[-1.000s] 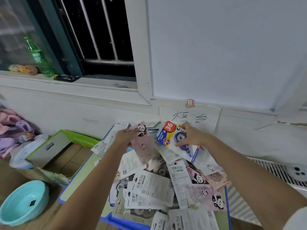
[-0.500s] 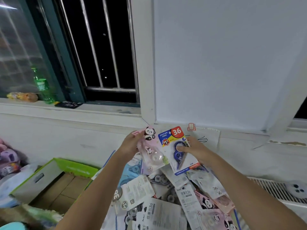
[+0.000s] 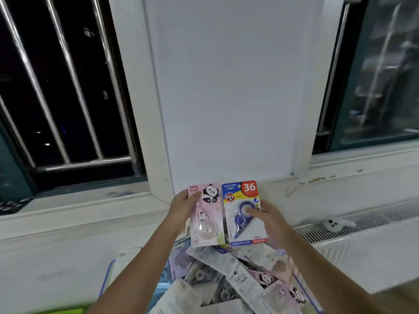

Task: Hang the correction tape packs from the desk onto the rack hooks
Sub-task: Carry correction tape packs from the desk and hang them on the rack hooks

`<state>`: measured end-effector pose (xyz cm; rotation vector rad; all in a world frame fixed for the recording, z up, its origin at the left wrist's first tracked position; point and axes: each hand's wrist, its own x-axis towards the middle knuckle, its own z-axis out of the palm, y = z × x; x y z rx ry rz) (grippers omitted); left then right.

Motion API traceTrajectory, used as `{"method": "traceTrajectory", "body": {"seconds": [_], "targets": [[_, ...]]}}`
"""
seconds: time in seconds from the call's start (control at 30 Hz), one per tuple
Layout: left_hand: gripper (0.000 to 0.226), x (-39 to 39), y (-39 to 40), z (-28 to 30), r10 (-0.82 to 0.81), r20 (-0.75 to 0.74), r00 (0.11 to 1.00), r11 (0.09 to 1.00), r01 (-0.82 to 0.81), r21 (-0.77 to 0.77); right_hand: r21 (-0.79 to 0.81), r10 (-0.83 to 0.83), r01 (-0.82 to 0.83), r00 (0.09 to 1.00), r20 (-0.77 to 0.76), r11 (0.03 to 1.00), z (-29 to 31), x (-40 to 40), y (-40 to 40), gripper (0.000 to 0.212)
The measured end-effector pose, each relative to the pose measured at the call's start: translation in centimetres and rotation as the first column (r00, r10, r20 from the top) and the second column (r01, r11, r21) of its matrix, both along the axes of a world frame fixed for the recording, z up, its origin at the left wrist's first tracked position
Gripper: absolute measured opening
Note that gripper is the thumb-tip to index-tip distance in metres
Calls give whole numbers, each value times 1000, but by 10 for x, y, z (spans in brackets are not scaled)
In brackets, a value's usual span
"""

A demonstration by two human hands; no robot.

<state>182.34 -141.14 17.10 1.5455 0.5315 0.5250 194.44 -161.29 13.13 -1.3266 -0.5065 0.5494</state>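
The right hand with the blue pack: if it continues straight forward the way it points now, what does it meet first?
Probably the white wall panel behind the blue pack. The right hand points up and away, and no rack hook shows in that line; depth is unclear.

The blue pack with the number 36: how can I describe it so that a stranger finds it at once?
Look below the white wall panel between the two windows, where two hands hold up two packs side by side. The blue pack is in the right hand. Unlike the pink panda pack in the left hand, it has a red corner with a white 36.
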Motion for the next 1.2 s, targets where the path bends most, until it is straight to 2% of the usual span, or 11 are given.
{"method": "traceTrajectory", "body": {"seconds": [0.13, 0.2, 0.3, 0.5, 0.57, 0.63, 0.83, 0.97, 1.1, 1.2], "targets": [[7, 38, -45, 8, -85, 72, 994, 996, 85, -6, -47, -209, 216, 970, 121, 975, 13, 4, -61, 39], [10, 55, -75, 12, -155, 104, 982, 986, 161, -44, -44, -278, 285, 952, 126, 958, 19, 3, -97, 36], [12, 78, -128, 14, -258, 128, 958, 962, 266, -56, -31, -366, 372, 923, 119, 928, 23, -1, -155, 15], [14, 107, -258, 18, -425, 169, 889, 895, 441, -65, -57, -591, 596, 803, 78, 801, 22, -15, -283, 17], [14, 111, -300, 18, -466, 175, 867, 872, 484, -78, -71, -652, 655, 756, 56, 753, 19, -23, -325, 27], [12, 115, -349, 17, -515, 183, 838, 838, 537, -101, -45, -699, 701, 713, 52, 712, 20, -38, -372, 21], [7, 110, -508, 13, -690, 176, 702, 694, 711, -116, -27, -842, 842, 539, 13, 539, 18, -97, -517, 20], [5, 96, -616, 8, -795, 176, 580, 571, 814, -105, -20, -907, 907, 421, 16, 420, 18, -151, -603, 20], [2, 71, -722, 8, -891, 153, 428, 416, 903, -103, -40, -965, 965, 262, 35, 260, 13, -208, -682, 24], [12, 50, -801, 3, -950, 124, 287, 271, 954, -129, -38, -994, 993, 110, 25, 109, 5, -251, -734, 27]]}}
